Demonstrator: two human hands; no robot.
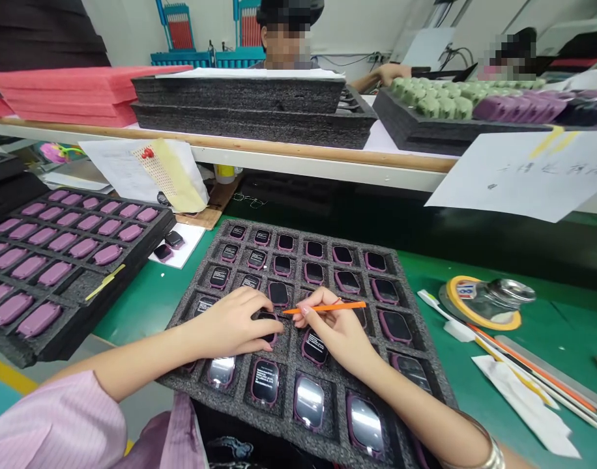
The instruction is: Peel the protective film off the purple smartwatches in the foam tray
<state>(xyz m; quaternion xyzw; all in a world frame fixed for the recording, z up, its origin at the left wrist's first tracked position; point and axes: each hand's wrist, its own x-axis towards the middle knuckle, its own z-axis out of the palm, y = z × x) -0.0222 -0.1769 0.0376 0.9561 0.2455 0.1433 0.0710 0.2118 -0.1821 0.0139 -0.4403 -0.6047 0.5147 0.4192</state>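
A dark-screened watch [270,337] with a purple frame sits in a pocket of a grey foam tray [287,391]; much of it is hidden by fingers. Similar watches fill the rows around it, some screens showing white text, those nearest the body reflecting light. The left hand [237,319] lies over the watch, fingers and thumb spread about its edges; whether they grip it I cannot tell. Just beside it, the right hand [337,326] pinches an orange stick [337,306], its tip pointing toward the left hand, and covers parts of neighbouring pockets. On the green table [132,312], a second tray [83,290] of purple cases stands to the left; a toothbrush [428,298] and a glass bottle [511,293] lie to the right. A shelf [298,159] crosses beyond, bearing stacked black foam [240,98].
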